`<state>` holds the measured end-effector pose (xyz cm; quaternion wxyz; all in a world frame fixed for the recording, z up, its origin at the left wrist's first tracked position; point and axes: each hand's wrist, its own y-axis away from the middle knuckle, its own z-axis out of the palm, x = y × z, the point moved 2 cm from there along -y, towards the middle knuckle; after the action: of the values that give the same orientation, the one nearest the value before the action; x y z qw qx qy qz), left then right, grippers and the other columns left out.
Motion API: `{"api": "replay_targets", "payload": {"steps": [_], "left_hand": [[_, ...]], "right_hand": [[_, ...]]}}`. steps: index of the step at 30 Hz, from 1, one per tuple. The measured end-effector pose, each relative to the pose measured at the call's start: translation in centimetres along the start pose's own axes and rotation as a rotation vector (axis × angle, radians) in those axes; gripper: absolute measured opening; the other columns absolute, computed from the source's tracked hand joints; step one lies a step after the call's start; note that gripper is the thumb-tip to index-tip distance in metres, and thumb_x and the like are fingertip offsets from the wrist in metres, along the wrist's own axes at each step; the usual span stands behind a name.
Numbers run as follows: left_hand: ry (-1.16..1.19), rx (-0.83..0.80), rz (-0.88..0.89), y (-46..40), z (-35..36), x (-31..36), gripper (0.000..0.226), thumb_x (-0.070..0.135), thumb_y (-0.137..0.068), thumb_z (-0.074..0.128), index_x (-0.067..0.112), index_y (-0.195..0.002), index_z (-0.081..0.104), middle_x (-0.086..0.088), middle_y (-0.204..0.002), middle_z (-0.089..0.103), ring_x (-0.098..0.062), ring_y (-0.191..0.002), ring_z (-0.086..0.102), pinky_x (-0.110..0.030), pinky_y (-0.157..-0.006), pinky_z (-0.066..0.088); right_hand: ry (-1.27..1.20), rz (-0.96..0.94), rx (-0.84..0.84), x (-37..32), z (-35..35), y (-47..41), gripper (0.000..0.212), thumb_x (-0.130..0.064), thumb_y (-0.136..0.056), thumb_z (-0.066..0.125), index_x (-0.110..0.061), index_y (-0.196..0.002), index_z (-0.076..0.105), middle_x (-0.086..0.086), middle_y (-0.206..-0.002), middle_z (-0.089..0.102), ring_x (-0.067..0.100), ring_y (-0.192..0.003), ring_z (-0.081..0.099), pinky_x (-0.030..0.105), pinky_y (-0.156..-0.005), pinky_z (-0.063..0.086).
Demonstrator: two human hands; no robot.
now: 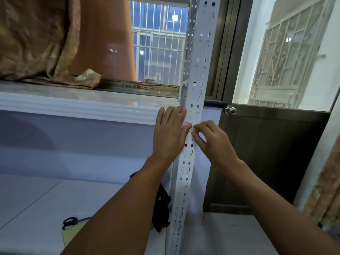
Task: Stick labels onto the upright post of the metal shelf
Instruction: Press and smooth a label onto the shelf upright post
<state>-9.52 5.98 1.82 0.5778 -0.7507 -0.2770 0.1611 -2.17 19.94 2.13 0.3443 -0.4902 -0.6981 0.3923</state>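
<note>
While both hands work at it, findings are as follows.
Label: a small white sticker with a red border (187,124), lying on the front face of the post just below the level of the window ledge; only its upper part shows between the two hands.
Post: white perforated metal upright (196,85), standing near vertical, running from the floor up past the top of view.
Left hand (169,134): fingers straight and together, laid flat against the left side of the post, thumb pressing on the label.
Right hand (211,138): fingers curled, thumb and forefinger pinching at the label's lower right edge; exact contact is too small to make out.
Ledge: pale window ledge (73,103) behind the left hand, draped brown cloth (36,39) on it.
Door: brown door with a round knob (230,110), right of the post.
Floor: scissors (70,222) lower left; black item (161,205) beside the post's foot.
</note>
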Motion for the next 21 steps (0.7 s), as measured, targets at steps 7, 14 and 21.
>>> {"api": "replay_targets", "payload": {"steps": [7,14,21], "left_hand": [[0.003,0.024,0.011,0.0,0.0,-0.1,0.041,0.038,-0.102,0.047,0.011,-0.131,0.058,-0.006,-0.132,0.061,-0.026,-0.13,0.053,-0.048,-0.124,0.025],[0.008,0.036,-0.001,0.0,0.2,0.1,0.043,0.039,-0.102,0.042,0.011,-0.129,0.059,-0.007,-0.132,0.062,-0.026,-0.13,0.054,-0.049,-0.123,0.026],[0.001,0.046,0.009,0.1,0.5,-0.2,0.041,0.039,-0.102,0.043,0.012,-0.13,0.058,-0.007,-0.133,0.061,-0.026,-0.131,0.053,-0.05,-0.123,0.027]], "right_hand": [[0.18,-0.093,-0.045,-0.5,0.8,-0.3,0.013,-0.011,-0.09,0.073,-0.003,-0.096,0.067,0.012,-0.093,0.065,0.022,-0.075,0.063,0.037,-0.067,0.06],[0.227,-0.051,-0.083,-0.4,1.0,-1.2,0.013,-0.009,-0.09,0.071,-0.005,-0.091,0.059,0.009,-0.082,0.06,0.021,-0.06,0.057,0.034,-0.054,0.055],[0.21,0.057,-0.052,-0.9,1.9,-1.3,0.016,-0.018,-0.097,0.062,-0.005,-0.093,0.054,0.011,-0.083,0.056,0.021,-0.058,0.056,0.034,-0.051,0.055]]}}
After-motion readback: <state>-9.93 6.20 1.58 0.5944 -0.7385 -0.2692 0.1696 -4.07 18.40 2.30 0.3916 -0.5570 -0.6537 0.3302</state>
